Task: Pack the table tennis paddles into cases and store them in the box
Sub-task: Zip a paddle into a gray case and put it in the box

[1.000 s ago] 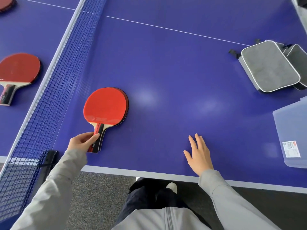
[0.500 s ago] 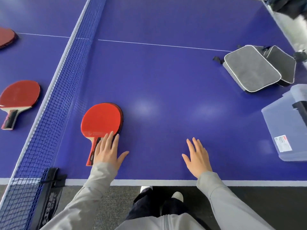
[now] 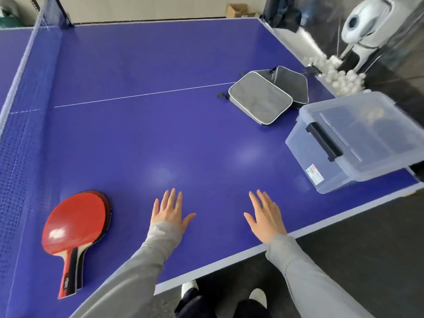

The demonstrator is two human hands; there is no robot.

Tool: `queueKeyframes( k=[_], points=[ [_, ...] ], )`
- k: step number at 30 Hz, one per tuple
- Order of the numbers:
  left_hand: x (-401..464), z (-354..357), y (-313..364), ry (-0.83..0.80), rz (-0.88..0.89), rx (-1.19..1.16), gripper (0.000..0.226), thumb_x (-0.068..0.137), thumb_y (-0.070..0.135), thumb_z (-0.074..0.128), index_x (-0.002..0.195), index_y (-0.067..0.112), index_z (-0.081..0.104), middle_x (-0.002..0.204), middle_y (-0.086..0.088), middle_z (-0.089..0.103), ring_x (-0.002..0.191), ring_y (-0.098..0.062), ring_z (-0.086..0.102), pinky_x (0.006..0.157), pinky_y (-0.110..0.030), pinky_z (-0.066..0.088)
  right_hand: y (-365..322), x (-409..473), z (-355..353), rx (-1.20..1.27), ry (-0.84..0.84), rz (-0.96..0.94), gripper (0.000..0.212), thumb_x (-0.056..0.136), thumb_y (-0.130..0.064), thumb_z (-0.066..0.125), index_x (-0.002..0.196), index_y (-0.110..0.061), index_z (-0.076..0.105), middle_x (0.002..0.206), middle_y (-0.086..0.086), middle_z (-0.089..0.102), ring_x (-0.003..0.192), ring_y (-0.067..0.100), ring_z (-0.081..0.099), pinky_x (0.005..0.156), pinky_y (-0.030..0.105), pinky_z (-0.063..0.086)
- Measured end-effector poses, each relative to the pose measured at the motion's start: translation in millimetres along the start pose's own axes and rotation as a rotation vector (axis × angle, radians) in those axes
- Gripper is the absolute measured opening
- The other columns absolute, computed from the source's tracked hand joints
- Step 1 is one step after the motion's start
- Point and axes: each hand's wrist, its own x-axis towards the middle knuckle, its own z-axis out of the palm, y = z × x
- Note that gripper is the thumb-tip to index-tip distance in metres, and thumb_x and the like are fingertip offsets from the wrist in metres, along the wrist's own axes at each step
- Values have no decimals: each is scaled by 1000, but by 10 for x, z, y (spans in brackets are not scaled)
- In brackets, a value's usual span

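A red paddle (image 3: pixel 75 222) lies stacked on a second paddle on the blue table (image 3: pixel 160 134), near the net at the lower left, handles toward me. My left hand (image 3: pixel 171 212) rests flat on the table to the paddles' right, fingers spread, holding nothing. My right hand (image 3: pixel 263 214) lies flat further right, also holding nothing. Two grey paddle cases (image 3: pixel 260 97) sit overlapping at the far right. A clear plastic box (image 3: pixel 358 143) with a black latch stands at the table's right edge.
The blue net (image 3: pixel 20 125) runs along the left side. Beyond the table's far right corner stands a white ball machine (image 3: pixel 364 21) above a pile of white balls (image 3: pixel 339 72). The table's near edge is just below my hands.
My left hand let go of the paddle handle and moved right onto the bare table. My view turned right, so the cases and box now show fully.
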Motion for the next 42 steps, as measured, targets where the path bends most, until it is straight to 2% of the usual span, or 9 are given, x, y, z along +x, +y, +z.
queueKeyframes(
  k=[7,13,16,21,26,33,39,42],
  points=[
    [281,-432,839,97,3,-12,76,91,65,19,151,22,1,160,3,-3,147,-15,-5,118,-38,0,697,118,-469,53,106,-22,62,98,-45,35,150,-24,8,159,3,9,147,23,5,119,41,15],
    [390,-774,1587,171,-94,-59,76,91,65,19,151,21,3,160,3,-1,147,-14,-4,119,-38,1,1378,231,-968,10,230,-151,60,99,-43,34,150,-21,11,158,4,13,147,22,6,119,41,13],
    [444,-976,1951,231,-136,-122,76,90,65,23,151,21,6,160,3,3,147,-13,-2,119,-37,2,1715,319,-1257,-25,296,-215,60,98,-43,34,150,-20,15,156,5,18,146,23,9,117,41,16],
    [475,-1206,2242,321,-214,-189,76,90,65,25,151,21,12,159,4,10,146,-13,1,119,-35,3,2259,535,-1637,-85,337,-230,58,98,-41,35,148,-18,20,153,7,25,144,23,15,115,40,17],
    [714,-1352,2427,321,-245,-213,75,90,64,27,150,21,14,158,5,12,146,-13,2,119,-36,5,2553,946,-1884,-75,324,-205,56,98,-42,33,148,-19,21,154,5,24,144,23,15,116,41,17],
    [1634,-1543,2985,300,-193,-315,73,91,62,29,149,20,17,157,4,17,146,-14,5,118,-35,10,2824,1757,-2109,-88,344,-179,57,98,-43,35,147,-17,26,151,6,32,143,23,22,114,39,21],
    [2287,-1633,3482,275,-118,-449,66,92,59,34,145,19,29,151,2,33,142,-17,21,112,-35,21,2999,2335,-2242,-118,321,-171,56,97,-43,38,146,-16,29,145,4,39,138,22,30,111,38,27],
    [2551,-1714,3751,211,-70,-515,66,91,62,34,142,21,34,145,2,40,136,-20,31,107,-36,26,3029,2617,-2319,-102,291,-162,55,98,-42,37,146,-17,28,148,4,35,141,20,25,112,36,24]
  ],
)
